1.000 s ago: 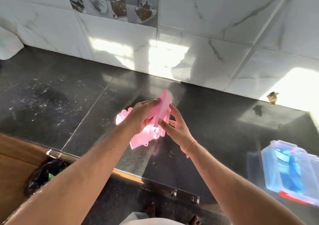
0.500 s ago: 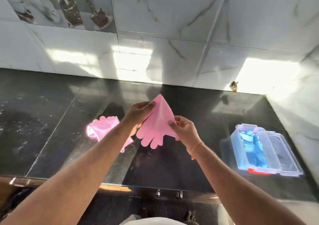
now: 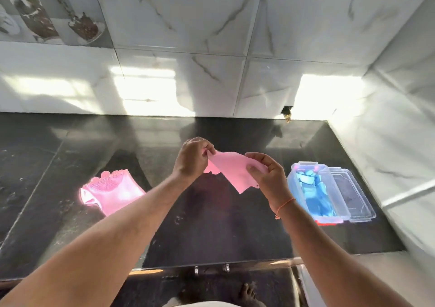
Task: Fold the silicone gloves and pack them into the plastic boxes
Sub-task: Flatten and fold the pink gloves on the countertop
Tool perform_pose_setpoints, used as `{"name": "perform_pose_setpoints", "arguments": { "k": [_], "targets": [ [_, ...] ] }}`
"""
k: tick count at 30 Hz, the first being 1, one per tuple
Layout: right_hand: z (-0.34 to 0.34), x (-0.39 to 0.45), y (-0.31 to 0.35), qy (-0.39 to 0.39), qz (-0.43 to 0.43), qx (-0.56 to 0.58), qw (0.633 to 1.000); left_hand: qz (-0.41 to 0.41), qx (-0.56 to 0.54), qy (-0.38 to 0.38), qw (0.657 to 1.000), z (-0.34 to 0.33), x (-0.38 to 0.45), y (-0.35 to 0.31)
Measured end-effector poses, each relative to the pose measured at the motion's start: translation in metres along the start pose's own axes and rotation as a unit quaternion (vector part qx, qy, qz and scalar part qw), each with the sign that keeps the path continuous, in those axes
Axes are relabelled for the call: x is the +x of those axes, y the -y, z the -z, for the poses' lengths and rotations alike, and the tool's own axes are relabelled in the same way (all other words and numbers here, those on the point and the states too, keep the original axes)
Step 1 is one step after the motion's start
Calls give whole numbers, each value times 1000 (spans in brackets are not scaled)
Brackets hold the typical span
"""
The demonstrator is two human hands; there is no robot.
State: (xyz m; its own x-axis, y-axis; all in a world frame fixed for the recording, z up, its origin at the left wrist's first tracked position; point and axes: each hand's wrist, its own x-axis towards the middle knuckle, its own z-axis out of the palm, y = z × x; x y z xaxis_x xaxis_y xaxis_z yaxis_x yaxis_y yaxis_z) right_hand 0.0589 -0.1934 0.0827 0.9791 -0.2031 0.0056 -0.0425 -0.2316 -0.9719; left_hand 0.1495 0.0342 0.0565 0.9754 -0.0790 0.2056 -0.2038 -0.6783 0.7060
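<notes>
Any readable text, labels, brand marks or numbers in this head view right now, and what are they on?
None can be read.
Clear plastic box holding blue gloves: red strip at its near end, too blurred to tell whether it carries text.
Pictured wall tiles: images only, no lettering visible.
Pink silicone glove in both hands and pink silicone glove on the counter: no markings visible.
</notes>
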Motion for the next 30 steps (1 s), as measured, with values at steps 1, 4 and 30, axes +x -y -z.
{"name": "perform_pose_setpoints", "arguments": {
  "k": [1,4,30],
  "targets": [
    [7,-4,-5,-18,10,-17,1000,-14,0,-13,1000,-8,3,-7],
    [23,-27,-34,-57,-12,-43,997,-55,18,10,998,-33,-7,-14],
    [9,11,-128,47,-281,-151,947,-48,253,302,918,-99,-135,63]
  ]
}}
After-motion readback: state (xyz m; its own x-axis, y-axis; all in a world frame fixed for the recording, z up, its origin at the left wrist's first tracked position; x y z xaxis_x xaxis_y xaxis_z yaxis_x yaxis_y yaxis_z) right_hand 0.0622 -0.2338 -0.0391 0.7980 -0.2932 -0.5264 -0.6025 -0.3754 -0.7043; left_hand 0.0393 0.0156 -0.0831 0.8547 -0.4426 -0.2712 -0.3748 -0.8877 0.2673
